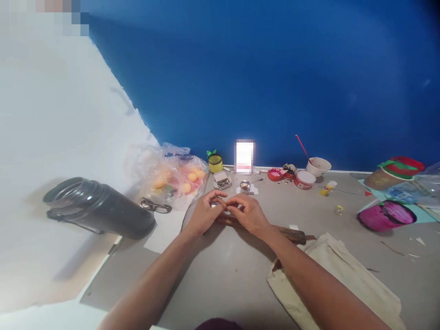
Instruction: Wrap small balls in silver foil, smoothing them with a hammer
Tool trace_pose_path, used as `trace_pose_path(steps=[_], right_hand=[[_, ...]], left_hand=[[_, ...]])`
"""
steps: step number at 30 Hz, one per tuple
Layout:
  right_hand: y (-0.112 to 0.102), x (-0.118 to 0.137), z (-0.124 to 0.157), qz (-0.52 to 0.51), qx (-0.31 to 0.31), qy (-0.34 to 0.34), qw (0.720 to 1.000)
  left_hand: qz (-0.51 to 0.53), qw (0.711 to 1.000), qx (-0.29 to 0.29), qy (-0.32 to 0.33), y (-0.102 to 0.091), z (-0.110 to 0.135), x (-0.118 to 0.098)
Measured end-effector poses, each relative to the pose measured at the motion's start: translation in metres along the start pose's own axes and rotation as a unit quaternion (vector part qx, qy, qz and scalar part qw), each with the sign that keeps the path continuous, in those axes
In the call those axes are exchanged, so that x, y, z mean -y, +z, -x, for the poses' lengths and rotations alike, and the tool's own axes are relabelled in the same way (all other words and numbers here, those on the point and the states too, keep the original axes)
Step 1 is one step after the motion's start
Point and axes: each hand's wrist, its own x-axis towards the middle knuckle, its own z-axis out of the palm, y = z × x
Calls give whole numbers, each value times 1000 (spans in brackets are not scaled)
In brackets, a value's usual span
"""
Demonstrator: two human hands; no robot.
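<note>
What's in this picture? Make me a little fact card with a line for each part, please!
Left hand: fingers curled around a small shiny thing, partly hidden
Right hand: fingertips pinched beside the left hand; anything between them is too small to tell
Close by the hands: a wooden stick, partly covered by the right arm
Beyond the hands: an open white box of tiny bits
Left side: dark bottle, glasses
Right side: pale cloth, pink cup
Wall behind: blue

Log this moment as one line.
left hand: by shiny item; right hand: beside left; stick: under right hand; cloth: on table
</note>
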Motion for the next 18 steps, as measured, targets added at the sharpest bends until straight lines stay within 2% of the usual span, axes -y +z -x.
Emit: trace_pose_path(steps=[3, 7, 10, 12, 14, 18], right_hand=[[0, 1, 0, -18, -13, 18, 1000], [-4, 4, -2, -94, -10, 82, 992], [-7, 4, -4, -171, -19, 156, 973], [-8, 2, -6, -226, -29, 198, 953], [-8, 1, -6, -267, -28, 222, 937], [-6, 0, -3, -296, 31, 233, 926]], left_hand=[[54, 998, 20, -13, 2, -1, 5], [142, 988, 55, -33, 4, -3, 12], [248, 964, 79, -57, 3, -3, 12], [283, 952, 89, -73, -1, 0, 11], [270, 956, 89, -72, -6, 5, 9], [122, 991, 44, -32, -12, 17, 6]])
